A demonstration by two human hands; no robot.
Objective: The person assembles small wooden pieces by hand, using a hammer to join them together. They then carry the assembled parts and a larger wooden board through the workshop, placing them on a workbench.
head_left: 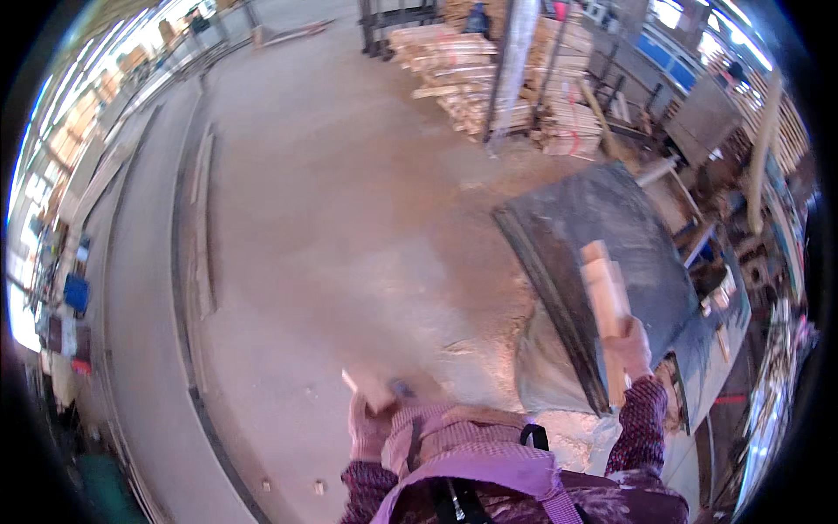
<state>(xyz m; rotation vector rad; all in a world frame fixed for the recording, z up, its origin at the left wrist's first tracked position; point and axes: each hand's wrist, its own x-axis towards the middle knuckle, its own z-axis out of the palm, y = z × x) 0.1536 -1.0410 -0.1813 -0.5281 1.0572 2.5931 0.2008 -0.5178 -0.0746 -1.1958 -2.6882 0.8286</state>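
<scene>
Wood sticks [606, 293], about 2 or 3 pale square lengths bunched together, stand nearly upright in the right hand [632, 348], which is clenched around their lower part in a pink glove. They rise over the near edge of a dark grey table [602, 218] dusted with sawdust. The left hand [367, 428], also gloved, grips a small pale block [374, 390] close to the chest, out over the bare concrete floor [332, 218]. Both sleeves are dark plaid, and a pink apron [489, 463] covers the front of the body. Beyond the table, at the top of the view, stacks of bundled timber [489, 74] sit on the floor around a grey post [513, 61]. Long planks [202, 227] lie flat on the floor at left.
</scene>
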